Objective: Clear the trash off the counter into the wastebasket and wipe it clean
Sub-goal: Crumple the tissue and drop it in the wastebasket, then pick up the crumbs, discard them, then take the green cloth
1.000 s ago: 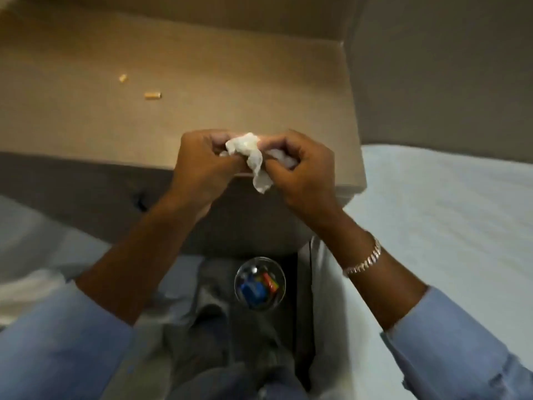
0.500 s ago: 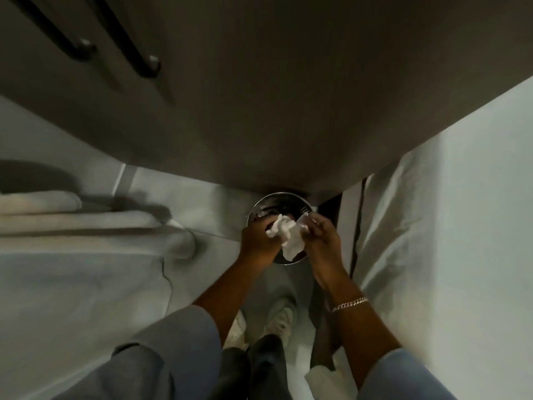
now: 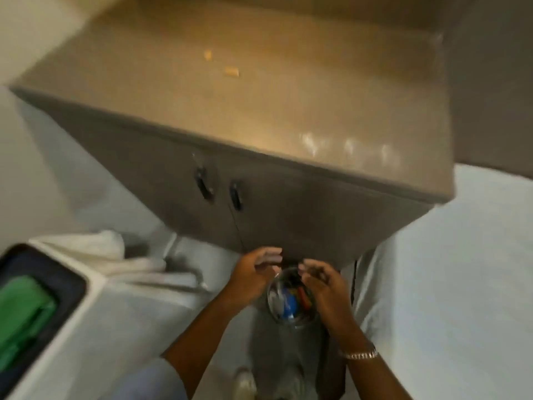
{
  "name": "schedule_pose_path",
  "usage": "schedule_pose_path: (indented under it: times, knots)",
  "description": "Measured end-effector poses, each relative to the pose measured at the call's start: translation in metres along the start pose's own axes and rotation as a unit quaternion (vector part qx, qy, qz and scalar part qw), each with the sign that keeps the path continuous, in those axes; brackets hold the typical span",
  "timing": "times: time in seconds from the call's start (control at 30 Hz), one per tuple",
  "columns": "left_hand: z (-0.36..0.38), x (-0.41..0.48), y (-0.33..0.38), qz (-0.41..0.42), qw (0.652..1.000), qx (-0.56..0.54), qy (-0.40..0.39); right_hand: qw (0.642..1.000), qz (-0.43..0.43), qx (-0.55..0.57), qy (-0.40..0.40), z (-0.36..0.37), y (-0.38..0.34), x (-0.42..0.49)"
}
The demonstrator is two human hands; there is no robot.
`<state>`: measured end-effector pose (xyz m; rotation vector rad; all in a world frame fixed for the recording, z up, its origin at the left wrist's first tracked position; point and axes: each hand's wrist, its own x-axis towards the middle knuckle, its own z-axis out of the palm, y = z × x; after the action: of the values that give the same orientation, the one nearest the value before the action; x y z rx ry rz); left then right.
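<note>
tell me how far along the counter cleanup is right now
Done: colourful trash sits in the wastebasket. In hand: nothing; the left hand and right hand hover open above it. Left: two small tan scraps on the counter, then wiping.

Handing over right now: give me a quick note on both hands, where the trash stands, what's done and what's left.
Left hand and right hand: both open and empty, poised over the wastebasket on the floor in front of the cabinet.
Done: some trash, blue and red bits among it, lies in the wastebasket.
Left: two small tan scraps sit on the counter; bin them, then wipe it. No cloth is in hand.
</note>
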<state>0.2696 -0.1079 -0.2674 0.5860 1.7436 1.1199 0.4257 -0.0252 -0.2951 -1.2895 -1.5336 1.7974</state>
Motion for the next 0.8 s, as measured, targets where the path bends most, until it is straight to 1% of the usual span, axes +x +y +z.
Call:
schedule_pose_path:
  times: [0.03, 0.1, 0.2, 0.27, 0.33, 0.4, 0.47, 0.57, 0.63, 0.7, 0.73, 0.77, 0.8]
  knots:
    - [-0.014, -0.010, 0.027, 0.020, 1.000, -0.005, 0.004, 0.999, -0.031, -0.009, -0.019, 0.003, -0.032, -0.010]
    - [-0.046, -0.024, 0.085, 0.086, 0.996, -0.011, 0.033, 0.992, -0.114, -0.022, -0.039, 0.010, -0.105, -0.020]
    - [-0.086, -0.023, 0.155, 0.183, 0.979, -0.014, 0.089, 0.969, -0.239, -0.037, -0.049, 0.031, -0.203, -0.008]
    - [-0.110, -0.006, 0.196, 0.217, 0.965, 0.001, 0.147, 0.948, -0.309, -0.070, -0.028, 0.054, -0.255, 0.016]
    - [-0.133, 0.024, 0.226, 0.232, 0.946, 0.061, 0.219, 0.925, -0.358, -0.127, 0.004, 0.080, -0.292, 0.051]
    - [-0.152, 0.061, 0.247, 0.236, 0.924, 0.135, 0.269, 0.905, -0.366, -0.217, 0.009, 0.104, -0.314, 0.090]
    - [-0.168, 0.101, 0.261, 0.214, 0.915, 0.192, 0.284, 0.877, -0.352, -0.327, -0.003, 0.127, -0.327, 0.128]
    - [-0.184, 0.153, 0.271, 0.156, 0.894, 0.296, 0.300, 0.808, -0.341, -0.480, -0.033, 0.150, -0.332, 0.170]
    - [-0.191, 0.179, 0.272, 0.139, 0.875, 0.358, 0.295, 0.769, -0.331, -0.545, -0.046, 0.160, -0.332, 0.187]
    - [-0.197, 0.196, 0.274, 0.150, 0.865, 0.397, 0.267, 0.725, -0.336, -0.599, -0.052, 0.166, -0.331, 0.194]
    - [-0.198, 0.203, 0.274, 0.160, 0.864, 0.406, 0.250, 0.710, -0.337, -0.616, -0.050, 0.167, -0.331, 0.196]
    - [-0.199, 0.206, 0.275, 0.168, 0.862, 0.413, 0.240, 0.703, -0.337, -0.624, -0.046, 0.167, -0.330, 0.197]
    - [-0.199, 0.205, 0.275, 0.171, 0.861, 0.417, 0.236, 0.705, -0.334, -0.624, -0.044, 0.166, -0.329, 0.195]
